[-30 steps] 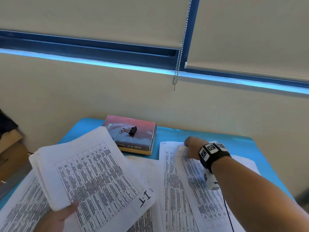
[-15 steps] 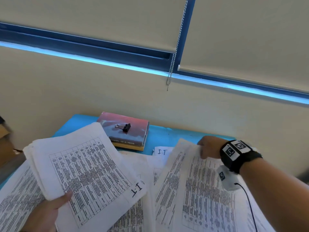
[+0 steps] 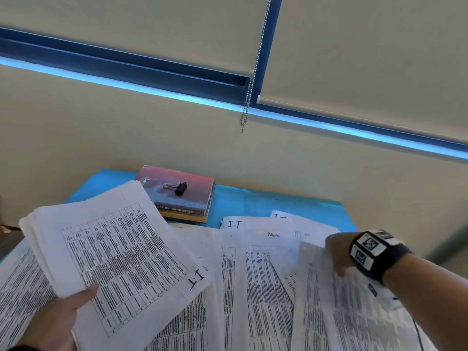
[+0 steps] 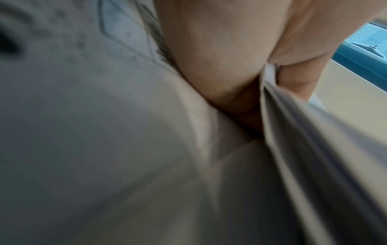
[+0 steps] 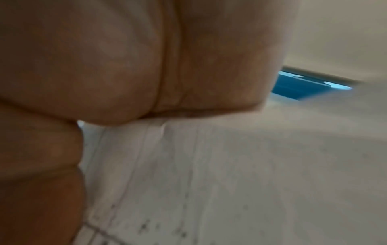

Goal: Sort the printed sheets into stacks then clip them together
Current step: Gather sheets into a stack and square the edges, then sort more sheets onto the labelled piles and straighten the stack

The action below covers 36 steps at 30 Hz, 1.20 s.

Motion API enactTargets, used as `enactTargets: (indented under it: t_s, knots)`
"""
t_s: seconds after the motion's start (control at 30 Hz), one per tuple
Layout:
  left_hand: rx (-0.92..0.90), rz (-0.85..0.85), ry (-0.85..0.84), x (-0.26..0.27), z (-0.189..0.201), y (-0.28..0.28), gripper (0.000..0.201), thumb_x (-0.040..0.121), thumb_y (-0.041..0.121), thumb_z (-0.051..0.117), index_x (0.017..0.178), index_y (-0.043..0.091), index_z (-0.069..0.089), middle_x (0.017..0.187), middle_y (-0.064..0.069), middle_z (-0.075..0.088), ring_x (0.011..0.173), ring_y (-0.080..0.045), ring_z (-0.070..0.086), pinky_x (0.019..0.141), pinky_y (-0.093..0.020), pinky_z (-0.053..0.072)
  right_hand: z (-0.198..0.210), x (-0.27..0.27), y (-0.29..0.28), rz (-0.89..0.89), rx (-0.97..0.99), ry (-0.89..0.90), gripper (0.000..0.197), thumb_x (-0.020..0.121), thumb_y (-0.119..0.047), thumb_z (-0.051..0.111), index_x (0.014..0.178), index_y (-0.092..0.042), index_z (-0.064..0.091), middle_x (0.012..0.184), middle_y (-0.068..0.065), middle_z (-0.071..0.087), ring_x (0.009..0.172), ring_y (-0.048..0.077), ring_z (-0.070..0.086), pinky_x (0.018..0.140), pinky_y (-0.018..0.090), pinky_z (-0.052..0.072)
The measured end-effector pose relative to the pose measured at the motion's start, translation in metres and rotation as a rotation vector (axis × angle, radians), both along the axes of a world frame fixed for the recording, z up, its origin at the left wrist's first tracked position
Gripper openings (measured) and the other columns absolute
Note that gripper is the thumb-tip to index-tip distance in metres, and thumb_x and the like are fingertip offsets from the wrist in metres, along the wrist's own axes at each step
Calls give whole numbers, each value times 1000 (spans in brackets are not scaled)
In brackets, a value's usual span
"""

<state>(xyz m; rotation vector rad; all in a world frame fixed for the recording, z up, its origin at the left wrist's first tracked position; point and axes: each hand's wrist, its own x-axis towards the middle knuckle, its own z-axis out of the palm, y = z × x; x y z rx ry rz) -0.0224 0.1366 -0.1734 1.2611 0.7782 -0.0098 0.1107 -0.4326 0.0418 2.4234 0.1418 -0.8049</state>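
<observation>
A thick stack of printed sheets (image 3: 114, 249) marked "I.T" is raised at the lower left, and my left hand (image 3: 63, 315) grips its near edge. The left wrist view shows that hand (image 4: 230, 58) with thumb and fingers pinching the stack (image 4: 146, 149). At the right, my right hand (image 3: 336, 252) holds the top of a few printed sheets (image 3: 329, 312), which look blurred. Close up, the right hand (image 5: 125, 66) lies against those sheets (image 5: 230, 165). A black binder clip (image 3: 177, 187) lies on a book, apart from both hands.
More loose sheets (image 3: 253, 274) cover the blue table (image 3: 266, 201); one at the back is marked "I.T" (image 3: 234, 224), another "Admin" (image 3: 273, 234). The red book (image 3: 192, 203) lies at the table's far edge against the wall. A blind chain (image 3: 249, 97) hangs above.
My right hand has moved right and toward me with its sheets, uncovering the sheets marked "I.T" and "Admin". The left hand keeps the stack raised.
</observation>
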Motion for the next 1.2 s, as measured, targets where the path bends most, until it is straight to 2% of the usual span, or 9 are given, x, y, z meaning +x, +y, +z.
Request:
enactTargets:
  t_s: [0.1, 0.23, 0.33, 0.43, 0.5, 0.6, 0.8, 1.0, 1.2]
  knots:
    - [-29, -34, 30, 15, -54, 38, 80, 44, 49, 95, 116, 24, 69, 118, -8, 71, 108, -41, 65, 95, -62, 44, -27, 0, 18, 136, 103, -149, 30, 73, -29, 68, 101, -20, 62, 120, 6, 62, 104, 27, 62, 84, 34, 51]
    - [-81, -35, -2, 9, 2, 3, 75, 49, 38, 93, 117, 18, 68, 117, -13, 70, 110, -43, 63, 97, -66, 41, -43, 3, 30, 443, 70, -122, 34, 86, -23, 54, 116, -17, 69, 159, -7, 20, 139, 26, 32, 106, 44, 38]
    - [-57, -1, 4, 8, 16, -7, 72, 66, 29, 85, 130, 14, 58, 125, -14, 63, 120, -42, 55, 105, -63, 34, -46, 6, 38, 385, 125, -110, 31, 85, -21, 54, 111, -16, 70, 155, -8, 29, 130, 27, 40, 102, 43, 41]
    - [20, 32, 33, 14, -23, 15, 82, 43, 46, 95, 116, 21, 67, 119, -12, 69, 110, -41, 62, 99, -63, 40, -41, 8, 43, 316, 140, -185, 32, 86, -25, 56, 117, -17, 60, 132, 3, 50, 110, 27, 48, 93, 36, 44]
    - [9, 21, 67, 17, -57, 36, 83, 39, 49, 96, 113, 22, 69, 115, -12, 72, 107, -42, 64, 97, -63, 42, -40, 10, 47, 376, 95, -167, 33, 88, -24, 58, 120, -16, 63, 138, 2, 45, 122, 27, 43, 98, 36, 39]
    - [21, 11, 39, 12, -34, 30, 81, 40, 48, 94, 110, 18, 67, 117, -15, 70, 107, -39, 62, 99, -63, 41, -44, 13, 50, 465, 86, -94, 31, 87, -23, 59, 116, -22, 68, 152, -7, 32, 136, 26, 32, 110, 44, 32]
    - [-73, 3, -198, -4, 67, -42, 57, 88, 4, 63, 142, 4, 44, 137, -16, 52, 128, -39, 45, 112, -56, 27, -41, 16, 62, 437, 82, -159, 23, 88, -20, 54, 109, -18, 64, 112, 1, 56, 113, 26, 47, 107, 48, 32]
    - [-113, 23, -208, -6, 76, -52, 38, 92, -2, 55, 127, 13, 51, 97, -9, 62, 85, -28, 57, 94, -47, 39, -28, 20, 73, 508, 13, -126, 26, 84, -19, 54, 107, -22, 66, 102, -5, 65, 109, 25, 47, 101, 49, 33]
    - [-40, -58, -157, -10, 47, -26, 56, 60, 31, 88, 112, 18, 70, 119, -13, 70, 110, -40, 63, 102, -62, 40, -1, 16, 88, 298, 230, -166, 25, 89, -18, 50, 114, -22, 54, 105, 4, 61, 96, 28, 60, 72, 31, 41]
